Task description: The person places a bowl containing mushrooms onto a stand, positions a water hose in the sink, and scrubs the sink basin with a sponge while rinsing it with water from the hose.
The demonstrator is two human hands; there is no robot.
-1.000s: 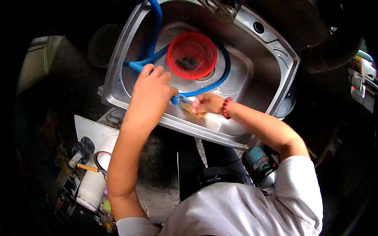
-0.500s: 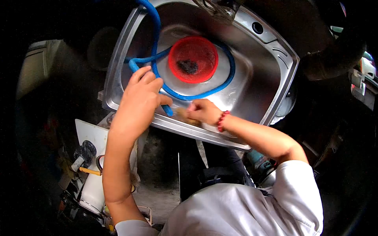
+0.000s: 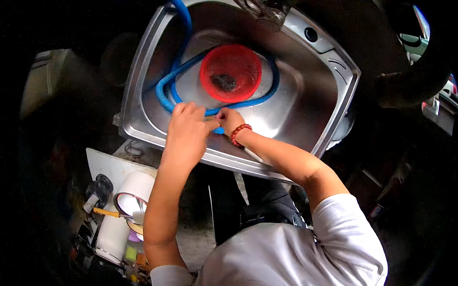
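Observation:
My left hand (image 3: 187, 131) is closed around a blue ribbed hose (image 3: 164, 97) at the near side of a stainless steel sink (image 3: 238, 164). The short light-blue end of the hose shows past my fingers. Close against it, my right hand (image 3: 231, 125), with a red bead bracelet at the wrist, has its fingers pinched together beside the hose end. Whatever lies in that pinch is small and partly hidden; I cannot make it out. The hose loops round a red mesh basket (image 3: 248, 71), which holds a dark clump (image 3: 223, 82).
The faucet (image 3: 269, 12) stands at the sink's far edge. Left below the sink are a white board (image 3: 102, 162), a white cup-like container (image 3: 136, 188) and a yellow-handled tool (image 3: 106, 212). The surroundings are dark.
Both hands have moved further into the sink, bringing the hose end along. My right hand has come close to my left. A blurred brownish thing under my right hand is no longer clearly visible.

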